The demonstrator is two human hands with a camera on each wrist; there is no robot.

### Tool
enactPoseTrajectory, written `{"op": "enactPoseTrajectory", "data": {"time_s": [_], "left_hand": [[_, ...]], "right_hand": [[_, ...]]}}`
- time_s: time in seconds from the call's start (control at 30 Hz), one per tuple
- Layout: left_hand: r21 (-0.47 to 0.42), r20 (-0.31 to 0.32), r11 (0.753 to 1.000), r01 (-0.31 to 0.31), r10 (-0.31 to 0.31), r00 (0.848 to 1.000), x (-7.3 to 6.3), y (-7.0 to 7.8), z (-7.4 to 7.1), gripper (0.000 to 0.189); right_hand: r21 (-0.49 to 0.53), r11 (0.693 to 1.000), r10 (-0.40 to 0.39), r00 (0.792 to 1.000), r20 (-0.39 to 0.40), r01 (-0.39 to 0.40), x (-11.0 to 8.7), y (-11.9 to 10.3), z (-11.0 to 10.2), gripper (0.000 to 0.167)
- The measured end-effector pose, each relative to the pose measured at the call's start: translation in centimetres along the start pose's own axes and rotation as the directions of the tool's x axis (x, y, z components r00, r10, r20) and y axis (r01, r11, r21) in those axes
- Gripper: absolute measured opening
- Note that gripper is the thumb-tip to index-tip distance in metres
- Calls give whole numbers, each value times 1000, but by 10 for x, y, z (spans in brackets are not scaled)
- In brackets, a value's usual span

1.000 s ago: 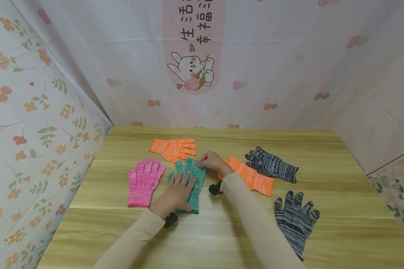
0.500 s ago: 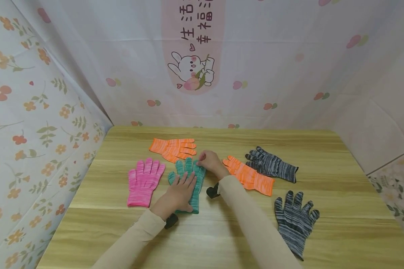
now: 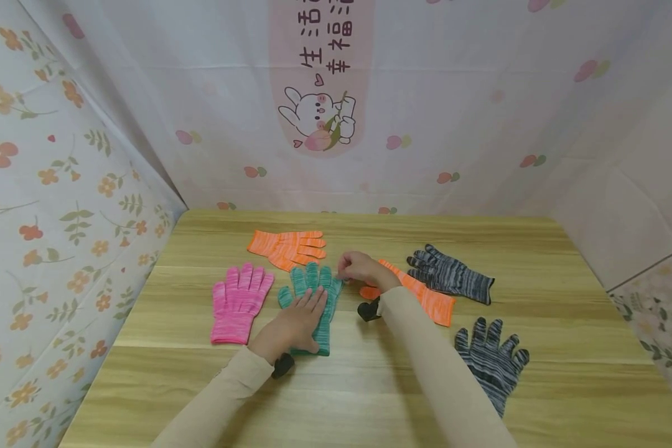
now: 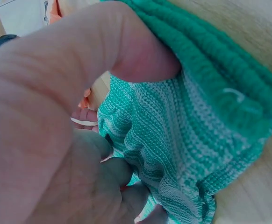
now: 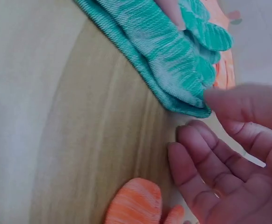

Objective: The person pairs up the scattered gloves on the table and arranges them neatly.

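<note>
Two stacked green gloves (image 3: 325, 323) lie on the wooden table (image 3: 341, 398). Left hand (image 3: 298, 325) rests flat on them, fingers straight, not clenched. Right hand (image 3: 364, 267) at their right edge, some fingers loosely bent; cannot tell if it pinches the fabric. Pink glove (image 3: 239, 305) left of the green gloves, one orange glove (image 3: 288, 247) just behind, another orange glove (image 3: 437, 303) right, two black-grey gloves (image 3: 450, 274) farther right.

A pink glove (image 3: 239, 305), two orange gloves (image 3: 284, 247) and two black-and-grey gloves (image 3: 453, 274) lie on a wood-grain tabletop (image 3: 571, 354), backed by a pale rabbit-printed cloth (image 3: 470, 112), with a floral cloth (image 3: 61, 211) hanging at left.
</note>
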State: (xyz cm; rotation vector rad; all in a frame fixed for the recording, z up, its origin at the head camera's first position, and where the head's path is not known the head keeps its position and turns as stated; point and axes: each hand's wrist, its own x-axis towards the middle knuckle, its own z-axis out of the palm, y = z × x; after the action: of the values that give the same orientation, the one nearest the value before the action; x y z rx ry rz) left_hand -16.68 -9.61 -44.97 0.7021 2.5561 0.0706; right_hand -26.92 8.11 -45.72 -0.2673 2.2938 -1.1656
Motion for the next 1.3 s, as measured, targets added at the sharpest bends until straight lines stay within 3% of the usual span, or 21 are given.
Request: {"op": "enactPoseTrajectory", "data": {"time_s": [0.23, 0.53, 0.77, 1.03, 1.3], "left_hand": [[-52, -2, 999, -6, 6, 1000, -1, -1, 2, 99], [-75, 3, 997, 11, -11, 1000, -2, -2, 3, 100], [-56, 8, 998, 13, -13, 1000, -3, -2, 1, 97], [-60, 12, 998, 20, -20, 1000, -2, -2, 3, 99], [-18, 5, 1000, 23, -23, 1000, -1, 0, 2, 92]], "right_hand": [[-117, 993, 19, 999, -50, -25, 1, 0, 2, 12], [-170, 984, 48, 998, -28, -52, 0, -5, 4, 11], [-159, 987, 28, 999, -25, -32, 2, -3, 2, 33], [-170, 982, 78, 995, -67, -88, 1, -6, 4, 20], [-228, 973, 20, 997, -76, -37, 6, -4, 8, 5]]}}
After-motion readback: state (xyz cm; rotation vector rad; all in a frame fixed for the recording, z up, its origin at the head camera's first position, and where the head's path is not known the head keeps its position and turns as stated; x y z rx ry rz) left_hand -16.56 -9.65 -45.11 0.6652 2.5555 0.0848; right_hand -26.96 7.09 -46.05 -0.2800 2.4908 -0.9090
